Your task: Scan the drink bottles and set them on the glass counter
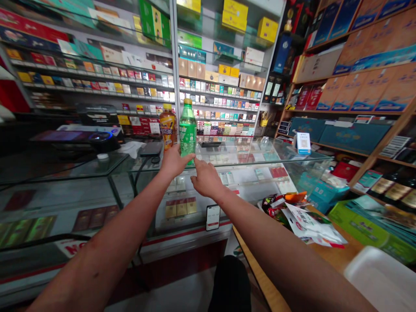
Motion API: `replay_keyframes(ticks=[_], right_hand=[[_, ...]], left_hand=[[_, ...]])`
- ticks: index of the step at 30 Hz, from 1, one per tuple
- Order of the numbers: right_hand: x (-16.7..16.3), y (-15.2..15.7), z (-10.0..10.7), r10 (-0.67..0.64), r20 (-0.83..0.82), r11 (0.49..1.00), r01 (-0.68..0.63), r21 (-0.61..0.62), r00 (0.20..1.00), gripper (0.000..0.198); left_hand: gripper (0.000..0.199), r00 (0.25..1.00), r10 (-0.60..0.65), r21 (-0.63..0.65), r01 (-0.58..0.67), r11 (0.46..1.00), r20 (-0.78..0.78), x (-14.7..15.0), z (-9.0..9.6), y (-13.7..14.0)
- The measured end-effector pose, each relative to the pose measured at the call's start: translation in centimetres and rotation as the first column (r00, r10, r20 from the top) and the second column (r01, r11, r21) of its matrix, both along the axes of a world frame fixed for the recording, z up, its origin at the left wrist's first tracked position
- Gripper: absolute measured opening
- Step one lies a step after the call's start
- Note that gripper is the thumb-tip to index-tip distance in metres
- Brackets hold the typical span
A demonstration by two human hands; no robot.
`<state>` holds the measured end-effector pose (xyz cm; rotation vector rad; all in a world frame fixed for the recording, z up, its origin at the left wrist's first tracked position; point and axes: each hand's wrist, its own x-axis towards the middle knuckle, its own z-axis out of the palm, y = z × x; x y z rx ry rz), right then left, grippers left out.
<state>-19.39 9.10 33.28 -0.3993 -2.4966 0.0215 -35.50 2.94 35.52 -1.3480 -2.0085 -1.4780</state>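
Observation:
A green plastic soda bottle [187,132] with a yellow-green cap stands upright on the glass counter. To its left is an orange drink bottle [168,128] with a yellow cap. My left hand [174,163] is closed about the lower part of the green bottle, its thumb across the front. Its other fingers are mostly hidden behind the thumb and between the bottles. It also covers the base of the orange bottle. Close by on the right, my right hand [208,178] has its index finger stretched toward the green bottle's base and the left thumb. It holds nothing that I can see.
The glass display counter [260,151] holds small boxes. A phone [212,217] leans at its front, and a QR-code stand [303,143] is on top. Packaged snacks [308,223] and a white container [380,277] lie right. Shelves of small packs line the back.

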Motion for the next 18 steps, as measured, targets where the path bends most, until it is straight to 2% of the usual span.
replay_keyframes(ticks=[3,8,13,18], right_hand=[[-0.4,-0.4,0.2,-0.035,0.035,0.999,0.035,0.017,0.999,0.072],[-1.1,-0.7,0.4,-0.066,0.061,0.998,0.066,0.003,0.996,0.082],[-0.7,-0.6,-0.3,-0.061,0.095,0.998,0.060,0.014,0.994,0.095],[1.7,-1.5,-1.0,-0.075,0.114,0.997,0.078,-0.017,0.991,0.102]], left_hand=[[0.041,0.993,0.074,-0.042,-0.078,0.996,-0.089,-0.7,-0.3,0.5],[0.041,0.979,0.164,-0.087,-0.176,0.981,-0.124,-0.5,-0.1,1.0],[0.041,0.971,0.196,-0.088,-0.209,0.974,-0.139,0.4,-0.3,0.9],[0.047,0.970,0.198,-0.065,-0.209,0.976,-0.144,1.3,-0.7,0.3]])
